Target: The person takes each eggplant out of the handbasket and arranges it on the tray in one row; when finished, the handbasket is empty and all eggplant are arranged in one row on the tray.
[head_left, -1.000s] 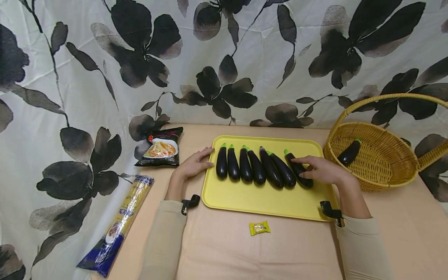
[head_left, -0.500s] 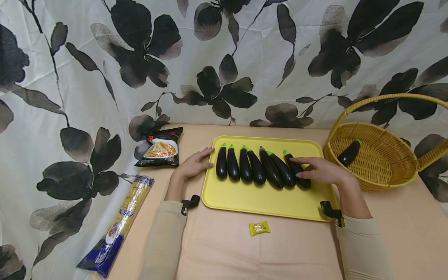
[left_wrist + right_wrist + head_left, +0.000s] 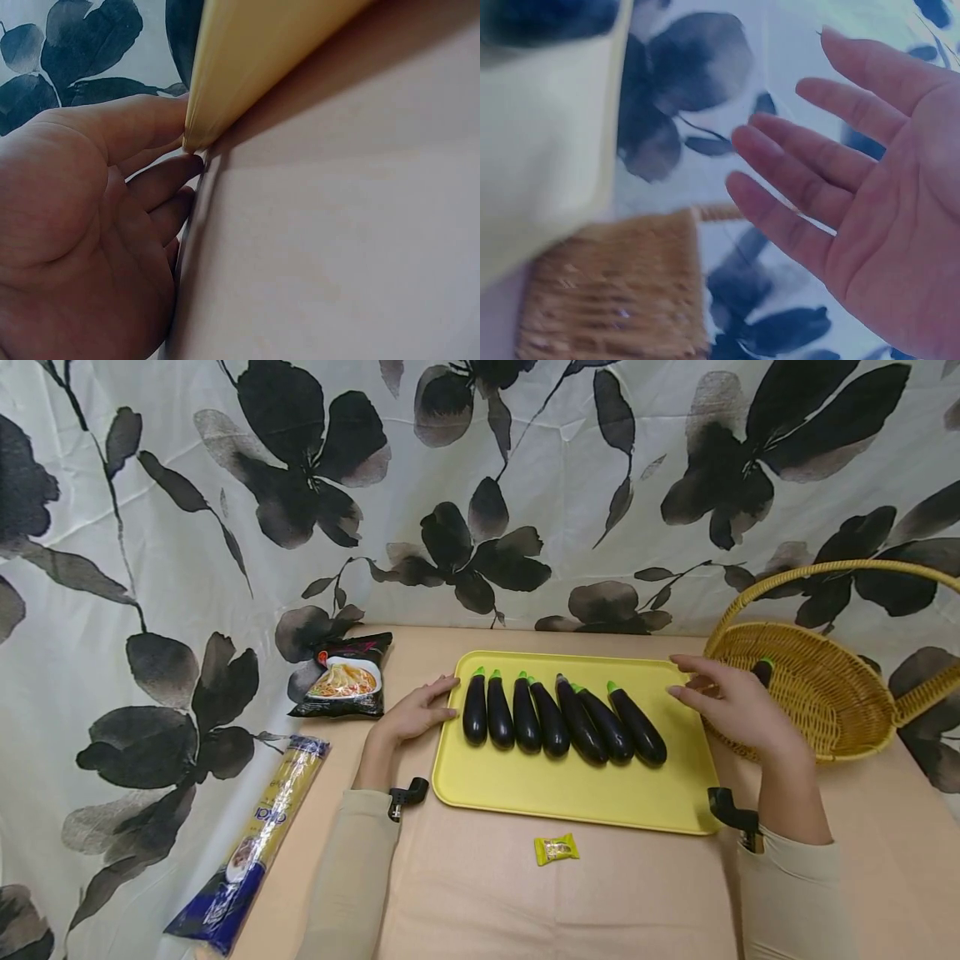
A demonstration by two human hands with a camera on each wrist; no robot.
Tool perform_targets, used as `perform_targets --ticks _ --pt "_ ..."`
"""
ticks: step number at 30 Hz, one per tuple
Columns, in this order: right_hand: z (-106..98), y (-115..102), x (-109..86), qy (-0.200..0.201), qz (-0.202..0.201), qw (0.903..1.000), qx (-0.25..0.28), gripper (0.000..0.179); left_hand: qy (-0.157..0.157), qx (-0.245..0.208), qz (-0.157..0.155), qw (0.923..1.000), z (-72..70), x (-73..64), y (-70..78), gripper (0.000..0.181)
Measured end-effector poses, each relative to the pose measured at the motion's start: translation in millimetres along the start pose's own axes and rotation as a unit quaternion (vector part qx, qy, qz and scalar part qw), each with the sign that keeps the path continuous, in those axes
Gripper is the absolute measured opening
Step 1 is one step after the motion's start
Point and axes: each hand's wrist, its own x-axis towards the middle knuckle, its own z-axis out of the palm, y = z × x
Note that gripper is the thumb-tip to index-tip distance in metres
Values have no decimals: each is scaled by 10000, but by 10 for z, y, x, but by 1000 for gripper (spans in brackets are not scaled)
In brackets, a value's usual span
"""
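Note:
A row of several dark purple eggplants (image 3: 552,718) with green stem ends lies on the yellow tray (image 3: 517,785). My left hand (image 3: 408,714) rests at the tray's left edge, thumb and fingertips touching the rim; the left wrist view shows them at the tray's edge (image 3: 225,82). Between the tray's right edge and the wicker basket (image 3: 840,693) hovers my right hand (image 3: 738,706), holding nothing, its fingers spread in the right wrist view. One more eggplant (image 3: 763,672) is inside the basket, mostly hidden behind that hand.
A black noodle packet (image 3: 343,677) and a long pasta bag (image 3: 251,843) lie on the left. In front of the tray is a small yellow wrapped candy (image 3: 557,848). The basket's tall handle (image 3: 847,566) arches above it. A floral cloth (image 3: 450,485) hangs behind.
My right hand has let go of the rightmost eggplant, which first shifted slightly left, and has moved right and up toward the basket. My left hand has stayed at the tray's edge.

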Motion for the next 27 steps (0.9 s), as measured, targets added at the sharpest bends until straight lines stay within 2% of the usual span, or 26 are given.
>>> perform_targets --ticks 7,11,16,27 --pt "-248 154 -145 774 451 9960 -65 66 4 18 17 10000 0 2 -3 68" --pt "-313 267 -179 1022 597 9929 -102 67 13 -8 0 10000 2 7 -10 67" --pt "-328 369 -190 1193 629 9908 -122 67 21 -25 -29 10000 7 7 -17 67" --pt "-247 646 -128 1401 1095 9840 49 72 40 -62 -26 10000 22 9 -31 66"
